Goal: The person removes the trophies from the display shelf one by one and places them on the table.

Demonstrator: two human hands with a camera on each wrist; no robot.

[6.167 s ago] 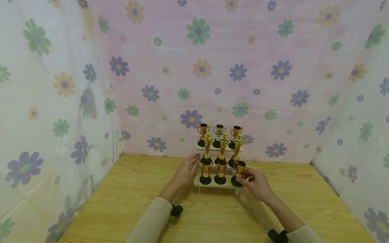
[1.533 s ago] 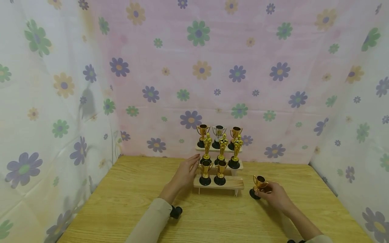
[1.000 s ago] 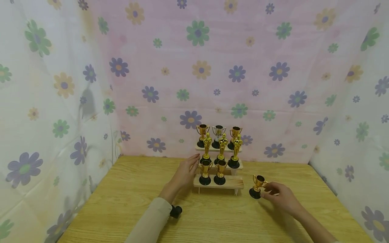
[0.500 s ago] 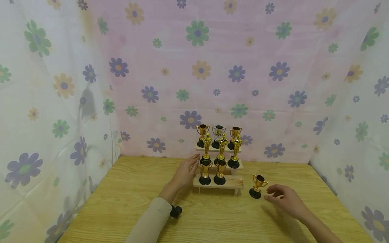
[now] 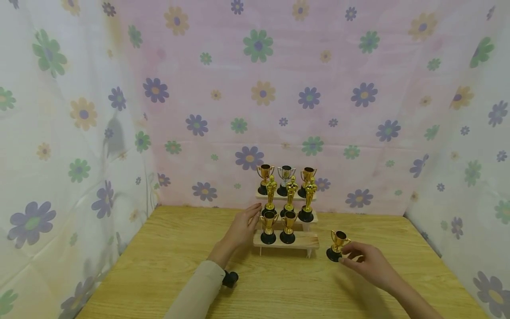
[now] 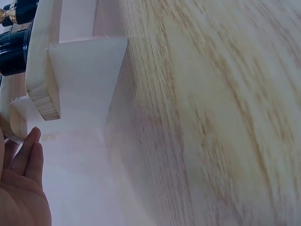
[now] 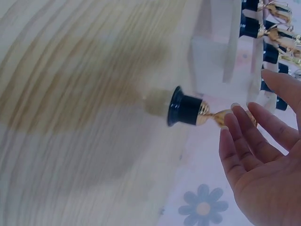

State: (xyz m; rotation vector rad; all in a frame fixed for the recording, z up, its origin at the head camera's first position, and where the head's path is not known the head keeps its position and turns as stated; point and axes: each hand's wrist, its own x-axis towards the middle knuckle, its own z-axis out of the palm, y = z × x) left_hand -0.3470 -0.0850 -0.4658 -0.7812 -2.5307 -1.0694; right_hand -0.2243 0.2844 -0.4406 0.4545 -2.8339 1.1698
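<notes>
The right hand's fingers [image 7: 230,146] are loosely bent, with the thumb well apart from them, and grip nothing; their tips are right beside a lone gold cup [image 5: 339,239], and contact cannot be told. That cup stands upright on its black base on the bench [image 5: 179,266], to the right of a wooden stand [image 5: 307,240]. The left hand [image 5: 240,228] reaches out with its fingers nearly straight, tips at the left end of the middle shelf; whether they touch the wood is unclear.

On the front shelf stand two gold cups [image 5: 268,225], at left and middle. Three gold figurines [image 5: 291,192] line the middle shelf. Along the top, a silver cup [image 5: 286,174] stands between two more gold cups. Farther out, a light sleeve [image 5: 195,290] covers the left forearm, and flowered cloth [image 5: 223,75] hangs behind the bench.
</notes>
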